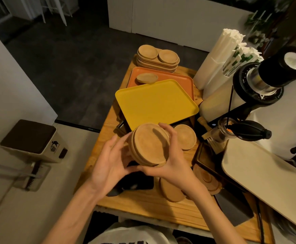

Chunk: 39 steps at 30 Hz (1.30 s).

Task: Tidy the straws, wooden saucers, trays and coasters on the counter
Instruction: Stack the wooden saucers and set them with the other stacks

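1. Gathering up the round wooden pieces: holding a stack of saucers (150, 145) lifted clear of the worktop (143, 205), tilted toward the camera, just in front of the yellow tray (154, 101).
2. Clasping that stack from both sides: curling the right hand (168, 166) over the far rim, thumb tucked under the near edge; cupping the left edge with the left hand (112, 155), fingers mostly hidden behind the wood. Both grips closing firmly on the stack, neither slack.
3. Probably squaring the pile mid-sort, leaving a loose saucer (186, 136) lying just beside it on the right and a second pile (172, 191) standing under the right wrist.
4. Likely calling next for levelling the stack and setting it down flat with its fellows, keeping both grips snug against discs sliding off the tilt.
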Available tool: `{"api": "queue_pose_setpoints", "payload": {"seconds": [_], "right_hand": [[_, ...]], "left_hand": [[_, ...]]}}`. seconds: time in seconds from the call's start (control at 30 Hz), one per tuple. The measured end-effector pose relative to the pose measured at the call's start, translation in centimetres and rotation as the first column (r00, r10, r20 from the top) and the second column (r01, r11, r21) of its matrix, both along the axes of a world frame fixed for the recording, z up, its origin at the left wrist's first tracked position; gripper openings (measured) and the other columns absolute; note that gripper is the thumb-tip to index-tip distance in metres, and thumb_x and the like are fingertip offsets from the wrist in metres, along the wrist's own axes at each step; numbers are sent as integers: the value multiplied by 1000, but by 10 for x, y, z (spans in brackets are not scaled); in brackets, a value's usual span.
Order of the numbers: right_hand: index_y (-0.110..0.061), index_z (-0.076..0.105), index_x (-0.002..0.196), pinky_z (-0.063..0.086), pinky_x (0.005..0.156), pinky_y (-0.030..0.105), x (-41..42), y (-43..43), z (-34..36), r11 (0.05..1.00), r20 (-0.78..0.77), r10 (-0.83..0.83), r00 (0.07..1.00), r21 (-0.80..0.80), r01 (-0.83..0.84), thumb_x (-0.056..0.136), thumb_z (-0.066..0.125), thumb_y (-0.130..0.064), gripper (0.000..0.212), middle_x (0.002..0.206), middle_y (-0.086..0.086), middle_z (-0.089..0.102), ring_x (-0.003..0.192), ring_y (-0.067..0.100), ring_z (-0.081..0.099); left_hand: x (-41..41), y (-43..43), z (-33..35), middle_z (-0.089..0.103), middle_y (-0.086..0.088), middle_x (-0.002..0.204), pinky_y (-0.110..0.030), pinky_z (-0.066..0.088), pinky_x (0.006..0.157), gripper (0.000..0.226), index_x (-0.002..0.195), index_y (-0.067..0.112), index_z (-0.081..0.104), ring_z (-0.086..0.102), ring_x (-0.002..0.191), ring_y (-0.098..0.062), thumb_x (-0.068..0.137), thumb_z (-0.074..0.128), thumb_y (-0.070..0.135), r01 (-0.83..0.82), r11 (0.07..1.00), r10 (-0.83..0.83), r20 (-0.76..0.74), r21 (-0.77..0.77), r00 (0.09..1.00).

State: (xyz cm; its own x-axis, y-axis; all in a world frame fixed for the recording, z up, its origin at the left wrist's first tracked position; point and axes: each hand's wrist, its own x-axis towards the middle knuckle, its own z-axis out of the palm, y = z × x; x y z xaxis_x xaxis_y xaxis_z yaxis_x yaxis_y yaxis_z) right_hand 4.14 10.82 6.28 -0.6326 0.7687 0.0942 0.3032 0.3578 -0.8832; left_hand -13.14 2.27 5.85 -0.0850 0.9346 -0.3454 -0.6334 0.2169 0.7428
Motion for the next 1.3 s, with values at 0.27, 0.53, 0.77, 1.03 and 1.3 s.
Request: {"api": "queue_pose_setpoints", "payload": {"seconds": [0.27,0.53,0.77,1.03,1.3], "right_hand": [[-38,21,142,41,99,15,7,59,6,992,-31,-123,992,-8,123,60,91,-47,108,136,-15,41,125,2,45],[-39,21,138,33,100,4,4,134,6,974,-63,-222,973,39,225,62,88,-48,101,134,-35,29,128,-14,33],[-26,22,128,42,108,40,-25,213,2,932,-42,-317,947,171,320,64,91,-40,95,134,0,33,127,17,40],[-22,24,133,44,95,20,-73,310,-13,856,-76,-480,874,178,485,64,88,-49,98,130,-8,35,120,8,42],[-30,26,127,46,99,32,-118,398,-27,823,-27,-562,826,82,563,64,91,-38,91,136,6,42,121,18,44]], "left_hand": [[-60,57,-30,64,-8,116,-32,57,73,26,112,23,60,65,99,-22,101,39,34,-375,926,316,-463,-37,828],[-109,135,-96,29,-15,145,-40,37,92,40,134,16,41,43,123,-34,99,43,35,-561,770,57,-842,-305,536],[-96,162,-124,53,-24,130,-50,40,94,53,128,7,51,52,115,-42,102,22,43,-524,784,-175,-928,-334,330],[-104,162,-142,67,-20,102,-47,49,81,54,109,16,62,62,94,-40,101,20,48,-536,793,-229,-957,-290,180],[-101,163,-141,67,-19,98,-44,48,80,48,108,20,59,62,92,-39,98,23,51,-563,760,-288,-945,-325,157]]}}
